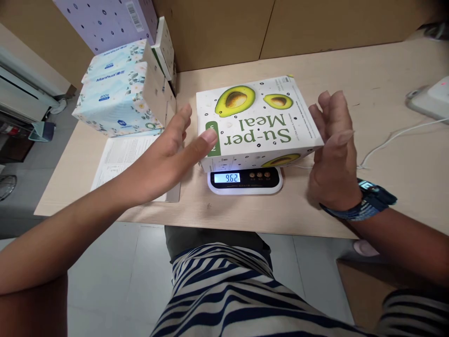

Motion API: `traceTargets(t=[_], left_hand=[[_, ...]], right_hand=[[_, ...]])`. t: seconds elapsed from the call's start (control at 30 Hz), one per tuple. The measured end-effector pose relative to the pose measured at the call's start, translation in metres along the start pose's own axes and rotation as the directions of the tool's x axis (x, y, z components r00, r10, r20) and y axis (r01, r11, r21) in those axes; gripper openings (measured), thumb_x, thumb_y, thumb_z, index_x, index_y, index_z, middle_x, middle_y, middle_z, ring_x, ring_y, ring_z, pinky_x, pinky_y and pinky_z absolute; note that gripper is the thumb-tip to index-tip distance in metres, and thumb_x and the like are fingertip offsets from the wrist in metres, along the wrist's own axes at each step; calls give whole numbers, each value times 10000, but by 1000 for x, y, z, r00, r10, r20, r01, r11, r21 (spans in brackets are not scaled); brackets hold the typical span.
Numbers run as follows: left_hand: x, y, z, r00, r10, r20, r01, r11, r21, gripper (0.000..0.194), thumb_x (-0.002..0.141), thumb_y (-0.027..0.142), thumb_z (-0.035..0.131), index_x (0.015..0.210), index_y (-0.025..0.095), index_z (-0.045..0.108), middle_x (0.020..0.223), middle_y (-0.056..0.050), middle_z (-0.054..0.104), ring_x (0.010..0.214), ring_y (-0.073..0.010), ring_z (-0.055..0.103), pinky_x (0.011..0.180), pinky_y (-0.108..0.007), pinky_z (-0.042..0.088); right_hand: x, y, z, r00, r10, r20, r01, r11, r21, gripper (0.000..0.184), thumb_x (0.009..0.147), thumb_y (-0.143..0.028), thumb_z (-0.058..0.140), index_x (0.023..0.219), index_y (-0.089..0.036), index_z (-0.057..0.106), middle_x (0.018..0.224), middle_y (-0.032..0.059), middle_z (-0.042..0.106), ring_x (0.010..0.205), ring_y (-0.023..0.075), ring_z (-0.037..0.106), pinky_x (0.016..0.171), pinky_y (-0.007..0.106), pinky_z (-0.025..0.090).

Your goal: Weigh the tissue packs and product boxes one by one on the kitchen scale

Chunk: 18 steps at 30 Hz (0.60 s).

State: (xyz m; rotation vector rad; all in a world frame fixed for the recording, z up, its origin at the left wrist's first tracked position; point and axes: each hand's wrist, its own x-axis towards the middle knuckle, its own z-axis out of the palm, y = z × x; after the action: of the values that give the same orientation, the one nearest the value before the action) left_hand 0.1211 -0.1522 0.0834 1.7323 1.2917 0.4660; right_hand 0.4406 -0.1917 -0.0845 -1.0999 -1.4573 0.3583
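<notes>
A white "Su-per Meal" box (257, 112) printed with avocados rests on a small digital scale (245, 188), its lettering upside down to me. The lit display (227, 178) seems to read 9.62. At the box's left side is my left hand (175, 152), fingers stretched, the thumb over the green label at the near left corner; whether it touches I cannot tell. My right hand (335, 150), with a watch (372, 201) on the wrist, stands open along the right side, thumb apart from the fingers. The box hides most of the scale's platform.
Tissue packs (115, 93) are stacked at the left, in front of a purple box (112, 23). A printed sheet (115, 157) lies below them. A white cable (393, 138) runs to a white device (430, 100) at the right. A brown panel (217, 32) borders the table's back.
</notes>
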Motion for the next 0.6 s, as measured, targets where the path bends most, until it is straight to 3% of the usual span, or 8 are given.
traceTargets(t=[0.27,0.6], left_hand=[[-4,6,4,999,19,47,-18,1000,-11,794,1013,714,683,1724,538,375,1907,164,223,1814,-351,93,1465,-578,203],[-2,10,5,998,-57,24,57,998,10,946,1038,733,618,1815,399,196,1932,106,133,1823,-308,50,1495,-497,157]], right_hand=[[1,-2,-2,1000,3,-3,-3,999,-49,742,1077,-840,180,1759,-560,261,1890,-43,310,1756,382,292,1407,735,252],[2,4,-3,999,41,-18,-42,998,-54,712,1110,-786,197,1763,-522,300,1881,-24,339,1743,356,337,1420,698,256]])
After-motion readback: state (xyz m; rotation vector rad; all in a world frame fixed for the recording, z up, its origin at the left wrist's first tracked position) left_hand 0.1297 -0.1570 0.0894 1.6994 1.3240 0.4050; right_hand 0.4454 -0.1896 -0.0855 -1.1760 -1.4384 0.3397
